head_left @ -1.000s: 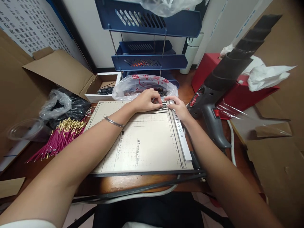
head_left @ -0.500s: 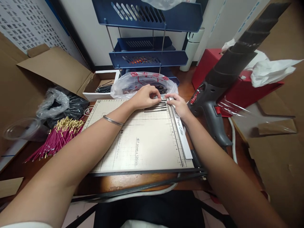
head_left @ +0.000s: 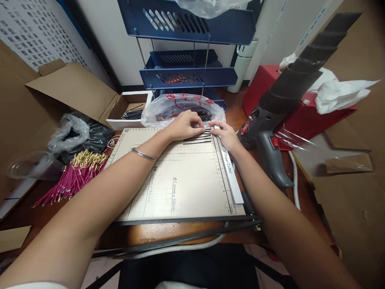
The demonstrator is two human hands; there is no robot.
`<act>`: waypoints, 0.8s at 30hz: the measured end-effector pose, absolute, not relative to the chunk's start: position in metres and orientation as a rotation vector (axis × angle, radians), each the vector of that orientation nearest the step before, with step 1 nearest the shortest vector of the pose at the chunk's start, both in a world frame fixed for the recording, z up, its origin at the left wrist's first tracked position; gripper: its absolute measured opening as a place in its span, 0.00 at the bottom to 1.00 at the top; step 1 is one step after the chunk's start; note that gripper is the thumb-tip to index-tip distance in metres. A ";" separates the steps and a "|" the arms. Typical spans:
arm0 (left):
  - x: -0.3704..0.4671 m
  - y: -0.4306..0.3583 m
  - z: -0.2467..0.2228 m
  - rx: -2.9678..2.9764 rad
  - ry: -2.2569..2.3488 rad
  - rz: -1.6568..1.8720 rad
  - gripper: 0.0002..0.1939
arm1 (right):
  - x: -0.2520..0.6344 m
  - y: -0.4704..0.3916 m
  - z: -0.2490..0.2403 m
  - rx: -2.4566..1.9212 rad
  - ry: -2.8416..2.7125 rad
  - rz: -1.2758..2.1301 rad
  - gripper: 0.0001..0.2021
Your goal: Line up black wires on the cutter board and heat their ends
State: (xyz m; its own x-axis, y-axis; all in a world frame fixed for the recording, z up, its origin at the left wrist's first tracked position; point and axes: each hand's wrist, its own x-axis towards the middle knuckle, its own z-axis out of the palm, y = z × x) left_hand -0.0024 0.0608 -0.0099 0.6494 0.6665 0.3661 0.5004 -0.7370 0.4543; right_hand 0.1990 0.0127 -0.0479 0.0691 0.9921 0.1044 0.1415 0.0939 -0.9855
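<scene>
A cream paper cutter board [head_left: 186, 180] with printed grid lines lies in front of me. Several thin black wires [head_left: 200, 138] are laid side by side near its far right edge, their right ends close to the white strip [head_left: 230, 172] marked "Paper Cutter". My left hand [head_left: 189, 125] is closed in a pinch over the farthest of these wires; what lies between its fingertips is mostly hidden. Across the far end of the white strip rests my right hand [head_left: 226, 135], thumb and forefinger apart and pointing left toward the wire ends.
Behind the board are a clear plastic bag [head_left: 153, 110] of dark wires and an open box [head_left: 132, 108] with more. Magenta wires with gold ends [head_left: 81, 172] are heaped at left. A grey heat gun [head_left: 267, 120] stands at right before a red tissue box [head_left: 327, 124]. Blue shelves [head_left: 189, 74] rise behind.
The whole view has shifted slightly downward in the frame. Both hands stay at the far right edge of the board, with almost no visible movement.
</scene>
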 end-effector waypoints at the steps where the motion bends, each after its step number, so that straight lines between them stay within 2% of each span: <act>1: -0.002 0.061 -0.010 2.560 0.931 0.744 0.09 | 0.199 0.013 -0.048 -1.271 -1.296 1.010 0.16; 24: -0.002 0.058 -0.007 2.570 0.837 0.727 0.09 | 0.204 0.013 -0.052 -1.220 -1.346 1.019 0.18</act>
State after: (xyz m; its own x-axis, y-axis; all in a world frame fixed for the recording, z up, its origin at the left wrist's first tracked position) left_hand -0.0023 0.0579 -0.0072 0.6952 0.6206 0.3626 0.4460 -0.7681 0.4595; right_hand 0.2036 0.0128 -0.0517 0.0213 0.9904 0.1366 0.1371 0.1324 -0.9817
